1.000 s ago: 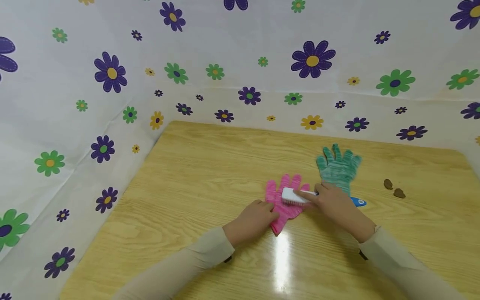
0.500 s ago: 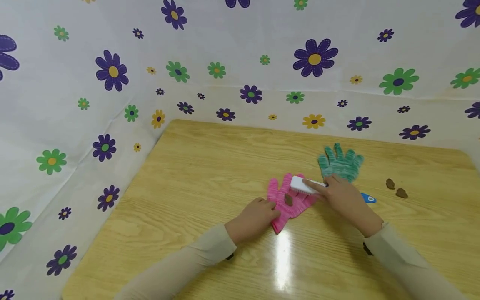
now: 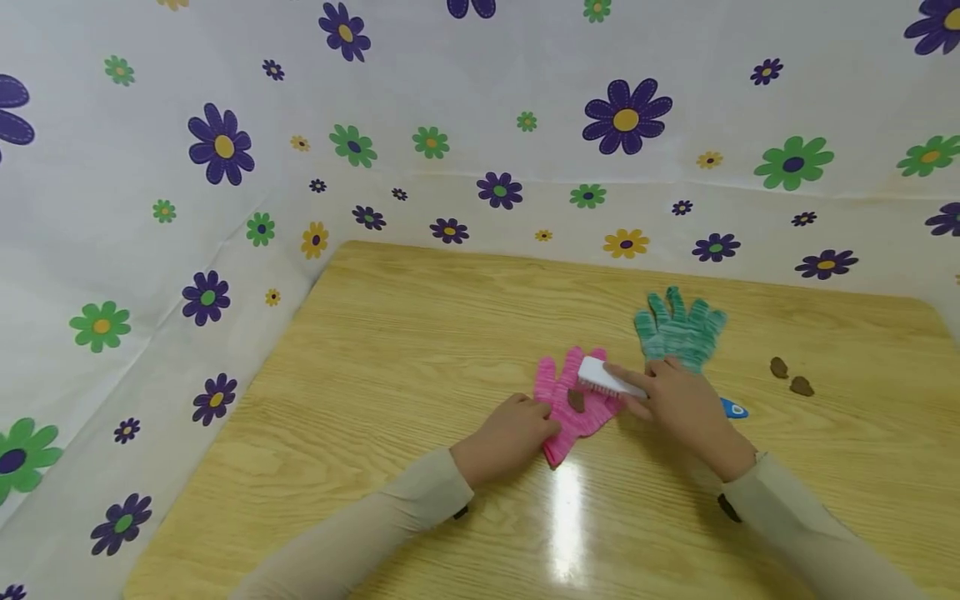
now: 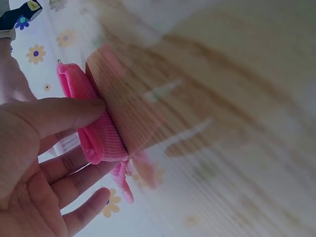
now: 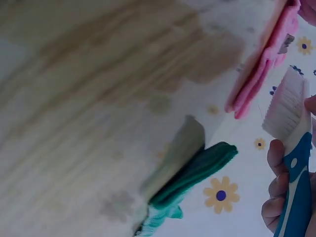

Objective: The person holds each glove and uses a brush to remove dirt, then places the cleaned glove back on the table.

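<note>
A pink knit glove (image 3: 592, 417) lies on the table, fingers pointing away, with a small brown piece (image 3: 576, 401) on its palm. My left hand (image 3: 506, 442) holds the glove at its cuff (image 4: 101, 133), thumb on one side and fingers on the other in the left wrist view. In my right hand (image 3: 686, 408) is a scrub brush with a white head (image 3: 600, 377) and a blue-and-white handle (image 5: 297, 190). The index finger lies along the back of the head. Bristles face down over the pink glove's fingers, just beyond the brown piece.
A green knit glove (image 3: 682, 333) lies behind my right hand, its cuff partly hidden by that hand. Two brown pieces (image 3: 778, 367) sit farther right on the wooden table (image 3: 420, 333). A flower-printed white sheet (image 3: 420, 92) stands along the back and left edges.
The brush has shifted right from the pink glove's palm, uncovering the brown piece, then slightly back left. My left hand stays at the cuff.
</note>
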`<state>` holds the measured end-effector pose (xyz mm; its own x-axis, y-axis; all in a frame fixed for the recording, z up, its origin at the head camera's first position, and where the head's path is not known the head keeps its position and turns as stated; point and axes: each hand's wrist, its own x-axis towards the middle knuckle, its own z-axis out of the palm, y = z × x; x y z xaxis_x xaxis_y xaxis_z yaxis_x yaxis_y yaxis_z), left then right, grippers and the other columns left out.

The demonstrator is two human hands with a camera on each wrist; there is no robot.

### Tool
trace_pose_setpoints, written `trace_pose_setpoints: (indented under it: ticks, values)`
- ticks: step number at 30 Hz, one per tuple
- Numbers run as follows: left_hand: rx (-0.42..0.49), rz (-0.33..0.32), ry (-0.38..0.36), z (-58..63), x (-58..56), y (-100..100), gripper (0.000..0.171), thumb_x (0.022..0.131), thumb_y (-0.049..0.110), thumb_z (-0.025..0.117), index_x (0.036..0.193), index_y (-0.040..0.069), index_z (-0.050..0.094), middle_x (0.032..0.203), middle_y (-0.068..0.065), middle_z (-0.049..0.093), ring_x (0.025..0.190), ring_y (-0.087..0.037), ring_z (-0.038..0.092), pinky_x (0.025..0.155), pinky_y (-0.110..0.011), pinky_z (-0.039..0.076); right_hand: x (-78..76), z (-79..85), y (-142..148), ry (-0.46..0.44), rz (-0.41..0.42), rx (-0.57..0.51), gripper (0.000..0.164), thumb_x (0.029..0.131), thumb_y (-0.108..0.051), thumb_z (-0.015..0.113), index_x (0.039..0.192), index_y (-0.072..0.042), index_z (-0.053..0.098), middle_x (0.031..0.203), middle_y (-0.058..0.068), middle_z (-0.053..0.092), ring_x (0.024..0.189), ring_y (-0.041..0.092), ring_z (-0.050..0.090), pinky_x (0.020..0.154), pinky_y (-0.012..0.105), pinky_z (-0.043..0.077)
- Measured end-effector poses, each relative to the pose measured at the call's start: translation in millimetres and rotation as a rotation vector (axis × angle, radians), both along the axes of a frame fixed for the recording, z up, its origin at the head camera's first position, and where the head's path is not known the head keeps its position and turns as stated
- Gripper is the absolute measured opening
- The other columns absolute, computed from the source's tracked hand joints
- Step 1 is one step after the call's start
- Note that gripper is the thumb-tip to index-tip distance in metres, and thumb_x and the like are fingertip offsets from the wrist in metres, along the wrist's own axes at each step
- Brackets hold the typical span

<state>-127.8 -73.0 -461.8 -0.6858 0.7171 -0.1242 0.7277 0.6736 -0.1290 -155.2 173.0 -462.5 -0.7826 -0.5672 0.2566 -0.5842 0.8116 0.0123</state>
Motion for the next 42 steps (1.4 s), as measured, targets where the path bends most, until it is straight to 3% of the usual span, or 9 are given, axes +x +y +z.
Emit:
trace_pose_setpoints:
  ticks: [6,11,16,22,26,32,36,39,42]
  values:
    - [-0.022,0.000,0.012,-1.6,-1.8,-0.7,0.015,0.090,0.022,0.057,0.099,0.027,0.068,0.094,0.007,0.065,0.092,-0.011,0.062,0.092,-0.031,0.044,1.8,-0.2,-7.5,0.119,0.132,0.037,0.046,0.077,-0.036,0.074,0.121,-0.029,0.064,0.075,0.008,0.060,0.064,0.019,0.051,0.054,0.029,0.047]
    - [-0.031,0.001,-0.001,3.0,-1.2,1.4,0.016,0.091,0.022,0.057,0.100,0.027,0.068,0.091,0.006,0.064,0.089,-0.010,0.061,0.091,-0.030,0.045,-4.3,4.7,0.3,0.083,0.057,0.038,0.046,0.076,-0.033,0.075,0.121,-0.030,0.064,0.077,0.010,0.060,0.065,0.021,0.051,0.055,0.031,0.047]
    - [-0.043,0.009,-0.020,1.8,-1.8,1.3,0.018,0.091,0.021,0.056,0.103,0.027,0.068,0.096,0.006,0.066,0.093,-0.011,0.062,0.094,-0.031,0.044,-2.1,3.1,-2.1,0.151,0.195,0.015,0.045,0.075,-0.032,0.076,0.119,-0.028,0.065,0.073,0.007,0.058,0.061,0.017,0.048,0.052,0.027,0.044]
    - [-0.029,-0.002,-0.024,0.7,-1.9,2.8,0.017,0.091,0.022,0.056,0.102,0.027,0.068,0.093,0.006,0.065,0.089,-0.011,0.061,0.093,-0.031,0.044,0.4,3.9,0.6,0.116,0.068,0.024,0.045,0.074,-0.030,0.077,0.118,-0.030,0.066,0.073,0.007,0.057,0.062,0.018,0.048,0.053,0.029,0.045]
    - [-0.044,0.012,-0.032,-1.0,-1.3,2.3,0.017,0.090,0.022,0.057,0.102,0.028,0.068,0.097,0.007,0.066,0.093,-0.010,0.062,0.093,-0.030,0.044,3.2,3.8,-2.9,0.152,0.212,0.032,0.046,0.074,-0.032,0.077,0.119,-0.029,0.065,0.073,0.006,0.058,0.063,0.017,0.049,0.054,0.028,0.045]
    - [-0.031,-0.002,-0.023,-1.1,-3.2,3.0,0.016,0.091,0.023,0.057,0.101,0.029,0.068,0.092,0.007,0.064,0.088,-0.010,0.060,0.093,-0.031,0.043,-3.9,4.6,1.1,0.088,0.074,0.053,0.046,0.075,-0.030,0.076,0.120,-0.031,0.064,0.076,0.009,0.059,0.064,0.020,0.050,0.056,0.031,0.047]
    - [-0.036,0.002,-0.039,-2.2,-3.2,1.8,0.018,0.091,0.022,0.056,0.104,0.029,0.068,0.097,0.006,0.065,0.092,-0.011,0.061,0.094,-0.032,0.043,-3.1,2.2,-1.9,0.096,0.159,0.047,0.046,0.076,-0.033,0.076,0.120,-0.029,0.065,0.075,0.008,0.059,0.063,0.018,0.049,0.055,0.027,0.045]
    - [-0.038,0.010,-0.034,-1.2,-3.7,1.4,0.019,0.092,0.022,0.056,0.106,0.029,0.068,0.098,0.006,0.066,0.093,-0.011,0.062,0.095,-0.032,0.042,-2.4,0.9,-3.7,-0.001,0.184,0.004,0.043,0.079,-0.031,0.073,0.121,-0.027,0.064,0.075,0.004,0.057,0.061,0.013,0.044,0.053,0.023,0.040]
    - [-0.035,0.006,-0.022,-0.1,-4.1,1.5,0.019,0.091,0.023,0.055,0.104,0.028,0.068,0.095,0.006,0.065,0.090,-0.011,0.061,0.094,-0.031,0.042,-3.7,1.9,-1.5,-0.138,0.102,-0.076,0.040,0.080,-0.025,0.072,0.120,-0.024,0.066,0.076,0.002,0.057,0.064,0.012,0.044,0.056,0.024,0.038]
